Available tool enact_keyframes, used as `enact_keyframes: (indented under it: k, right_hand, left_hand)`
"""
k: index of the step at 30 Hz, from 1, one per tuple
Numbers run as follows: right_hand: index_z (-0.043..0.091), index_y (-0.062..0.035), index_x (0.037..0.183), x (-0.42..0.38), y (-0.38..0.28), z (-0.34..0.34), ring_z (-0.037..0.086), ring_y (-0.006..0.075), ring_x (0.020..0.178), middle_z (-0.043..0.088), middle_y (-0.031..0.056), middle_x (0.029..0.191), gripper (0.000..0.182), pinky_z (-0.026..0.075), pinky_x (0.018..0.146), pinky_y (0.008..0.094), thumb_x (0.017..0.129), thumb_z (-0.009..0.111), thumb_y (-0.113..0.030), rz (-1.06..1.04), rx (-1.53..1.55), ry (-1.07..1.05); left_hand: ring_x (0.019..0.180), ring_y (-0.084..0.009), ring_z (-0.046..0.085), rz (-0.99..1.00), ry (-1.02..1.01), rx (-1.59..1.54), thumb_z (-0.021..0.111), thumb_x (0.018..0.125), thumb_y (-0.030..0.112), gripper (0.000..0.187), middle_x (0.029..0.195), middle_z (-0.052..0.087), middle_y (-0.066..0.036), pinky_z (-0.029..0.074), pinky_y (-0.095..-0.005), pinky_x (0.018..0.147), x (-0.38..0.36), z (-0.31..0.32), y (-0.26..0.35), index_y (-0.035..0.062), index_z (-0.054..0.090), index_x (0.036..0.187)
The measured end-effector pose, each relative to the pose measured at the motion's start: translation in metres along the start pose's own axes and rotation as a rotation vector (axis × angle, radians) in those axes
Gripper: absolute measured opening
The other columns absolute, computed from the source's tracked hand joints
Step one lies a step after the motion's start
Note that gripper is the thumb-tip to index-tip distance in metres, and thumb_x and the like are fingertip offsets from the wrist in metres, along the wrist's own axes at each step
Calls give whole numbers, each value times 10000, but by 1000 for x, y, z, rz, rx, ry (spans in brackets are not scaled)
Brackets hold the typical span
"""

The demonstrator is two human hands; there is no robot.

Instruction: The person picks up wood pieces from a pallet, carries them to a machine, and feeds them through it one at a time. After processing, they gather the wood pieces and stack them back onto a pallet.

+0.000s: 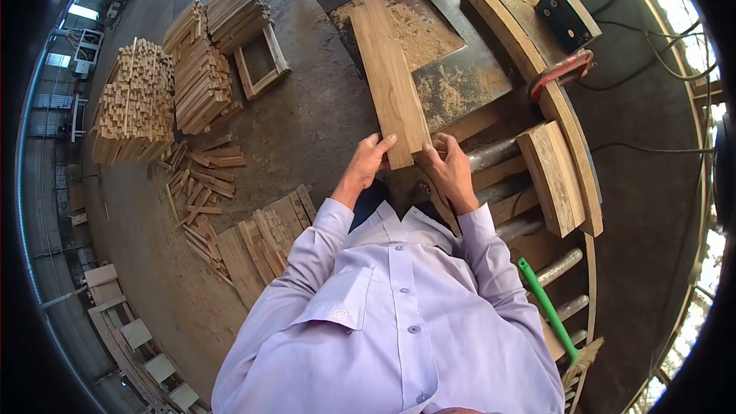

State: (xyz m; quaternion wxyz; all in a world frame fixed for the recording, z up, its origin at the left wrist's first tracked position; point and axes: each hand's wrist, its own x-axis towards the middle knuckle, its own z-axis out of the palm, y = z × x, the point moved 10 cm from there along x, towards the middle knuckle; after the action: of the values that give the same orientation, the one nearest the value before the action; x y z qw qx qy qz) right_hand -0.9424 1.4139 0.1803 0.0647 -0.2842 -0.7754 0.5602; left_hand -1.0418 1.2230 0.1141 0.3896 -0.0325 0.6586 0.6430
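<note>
A long, flat wooden board [395,84] lies lengthwise in front of me. Its far end rests on a dark machine table [460,96] strewn with sawdust. My left hand [368,159] grips the board's near left edge, thumb on top and fingers curled beneath. At the near right corner, my right hand [451,171] pinches the edge between thumb and fingers. The undersides of both grips are hidden. To the right of the board runs a curved wooden rail [567,126], with a red clamp [563,75] on it.
Metal rollers [494,155] and a thick wooden block [553,178] are on the right, with a green-handled brush [546,308] lower down. Stacked timber [136,96] and scattered offcuts [203,176] occupy the floor at left. Cables [652,149] trail along the right.
</note>
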Motion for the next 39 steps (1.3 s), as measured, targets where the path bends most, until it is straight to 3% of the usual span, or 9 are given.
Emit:
enact_keyframes:
  k: [4,7,9,15,21,26,31,33,39]
  right_hand:
    - [655,74,1195,25,27,13,692,132,710,731,105,834,511,551,660,285,946,751,-361,120,-23,0]
    - [710,68,1128,27,32,17,717,213,814,752,165,899,528,565,758,364,913,752,-413,203,-22,-65]
    - [743,21,1075,21,23,18,688,151,796,754,97,886,443,556,728,329,936,737,-399,243,123,-103]
    - [646,-11,1111,11,54,6,682,183,716,696,89,906,417,611,718,345,1048,599,-420,456,766,-4]
    - [640,-71,1039,-10,88,15,618,152,617,624,38,787,389,621,668,389,1021,632,-459,625,1306,302]
    - [627,-100,1013,-27,82,34,586,131,574,595,16,757,406,628,681,398,965,705,-495,623,1230,488]
    - [633,-59,1054,-27,81,39,600,165,578,617,52,809,490,629,729,465,934,730,-524,552,1187,584]
    - [595,-54,1174,-33,79,36,621,165,596,625,54,892,562,638,750,468,911,758,-523,551,1129,694]
    - [625,-72,1210,-29,80,41,665,172,679,670,65,923,417,626,759,400,978,710,-409,437,1229,539]
  left_hand:
    - [979,-199,697,-24,-72,-110,667,1017,318,455,1168,678,-133,593,-351,822,-6,5,4,-54,586,1267]
    - [1032,-211,692,-42,-141,-198,675,1005,257,428,1195,675,-121,588,-370,870,-5,-2,-2,-46,579,1291]
    - [1075,-220,689,-18,-190,-299,685,985,197,423,1214,677,-115,580,-386,927,0,6,-3,-40,572,1316]
    - [1187,-372,661,-224,-407,-716,636,987,171,506,1317,633,-247,556,-505,1004,-13,18,9,-52,491,1418]
    - [1257,-384,611,-186,-591,-511,581,1000,116,606,1421,562,-244,530,-488,1042,-21,4,40,40,341,1551]
    - [1241,-313,622,-195,-652,-174,645,993,165,590,1382,587,-195,534,-460,1037,-15,-21,34,11,388,1501]
    - [1041,-215,689,-193,-566,128,756,956,206,491,1192,660,-121,592,-358,886,0,-45,28,-22,525,1324]
    - [1009,-225,697,-190,-580,43,789,927,216,550,1170,673,-128,595,-358,851,1,-46,31,-45,525,1332]
    - [1069,-233,672,-201,-598,14,804,921,258,628,1231,635,-131,593,-365,874,-2,-41,39,-36,500,1386]
